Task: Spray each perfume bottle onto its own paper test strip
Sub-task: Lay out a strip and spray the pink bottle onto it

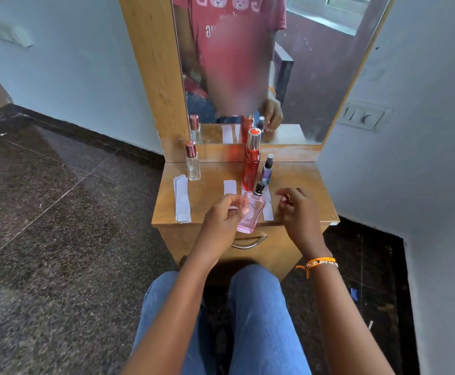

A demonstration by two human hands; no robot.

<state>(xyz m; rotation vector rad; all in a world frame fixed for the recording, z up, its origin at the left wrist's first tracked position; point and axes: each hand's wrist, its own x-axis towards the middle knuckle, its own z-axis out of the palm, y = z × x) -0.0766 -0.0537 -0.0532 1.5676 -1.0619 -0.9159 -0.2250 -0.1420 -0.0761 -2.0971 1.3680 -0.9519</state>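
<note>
My left hand (225,215) is shut on a pink perfume bottle (250,216), held tilted over the front edge of the wooden table (302,180), its black spray nozzle bare and pointing up and right. My right hand (295,208) hovers just right of the bottle with its fingers curled; whether they hold anything is unclear. A white paper strip (230,187) lies behind my left hand and another strip (268,211) lies between the bottle and my right hand. A stack of strips (182,198) sits at the table's left edge.
A clear bottle with a rose cap (193,165) stands at the back left. A tall red bottle (251,163) and a small purple bottle (267,171) stand in the middle. A mirror (315,77) rises behind the table. A drawer handle (248,243) is below the front edge.
</note>
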